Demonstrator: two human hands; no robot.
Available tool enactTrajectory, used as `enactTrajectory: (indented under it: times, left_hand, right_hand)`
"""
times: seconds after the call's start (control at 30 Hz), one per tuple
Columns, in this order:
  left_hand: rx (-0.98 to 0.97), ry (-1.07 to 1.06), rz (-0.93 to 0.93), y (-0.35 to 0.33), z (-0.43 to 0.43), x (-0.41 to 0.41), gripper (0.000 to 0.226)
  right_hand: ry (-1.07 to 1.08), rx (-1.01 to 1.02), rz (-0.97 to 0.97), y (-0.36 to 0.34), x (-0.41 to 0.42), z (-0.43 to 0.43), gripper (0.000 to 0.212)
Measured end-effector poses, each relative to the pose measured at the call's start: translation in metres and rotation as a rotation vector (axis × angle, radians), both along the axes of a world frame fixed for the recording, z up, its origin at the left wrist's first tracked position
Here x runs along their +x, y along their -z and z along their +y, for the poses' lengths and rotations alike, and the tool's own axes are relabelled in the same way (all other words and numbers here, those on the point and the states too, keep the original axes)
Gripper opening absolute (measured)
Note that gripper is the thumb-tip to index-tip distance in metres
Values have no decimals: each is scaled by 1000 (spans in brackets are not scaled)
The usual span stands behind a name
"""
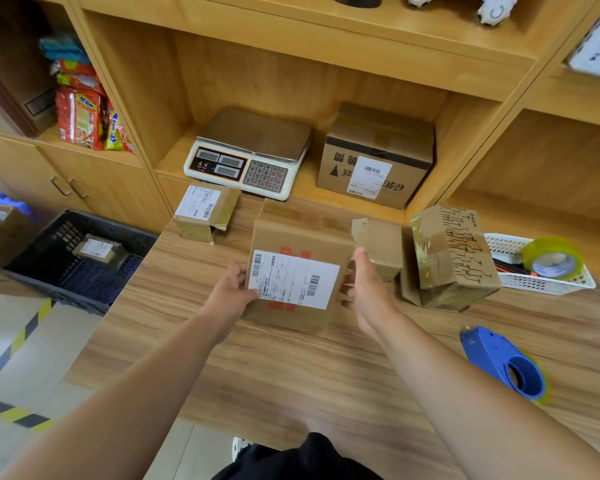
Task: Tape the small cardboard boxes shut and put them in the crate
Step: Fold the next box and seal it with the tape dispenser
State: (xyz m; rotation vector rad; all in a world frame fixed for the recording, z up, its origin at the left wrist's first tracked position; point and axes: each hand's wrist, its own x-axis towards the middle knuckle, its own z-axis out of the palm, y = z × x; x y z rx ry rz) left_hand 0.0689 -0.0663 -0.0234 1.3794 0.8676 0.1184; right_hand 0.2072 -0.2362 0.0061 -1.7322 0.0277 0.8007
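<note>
While the labelled box (298,271) is held, 1 small box (381,247) stands beside.

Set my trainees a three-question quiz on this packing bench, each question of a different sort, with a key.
1. True or false: the left hand and right hand both hold the labelled box.
2. How many boxes lie in the dark crate?
3. The tape roll sits in: A the white basket; B the dark crate; C the left hand.
Key: 1 true; 2 one; 3 A.
</note>
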Motion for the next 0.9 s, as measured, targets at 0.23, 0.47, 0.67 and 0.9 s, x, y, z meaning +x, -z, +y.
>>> enactTrajectory:
  times: [0.23,0.47,0.67,0.9]
  left_hand:
    - [-15,-65,-34,-1,2,-1,39]
    - [80,-4,-57,-14,-5,9,39]
    - [292,163,-14,-24,-19,21,47]
    - [523,392,-60,-21,-45,42,54]
  right_hand:
    - [-31,-53,-1,-15,-4,4,67]
    - [-201,-271,-716,-32,15,-14,40]
    - [-399,-629,-1159,-35,6,-29,47]
    - [-253,-782,-820,-58,14,-61,58]
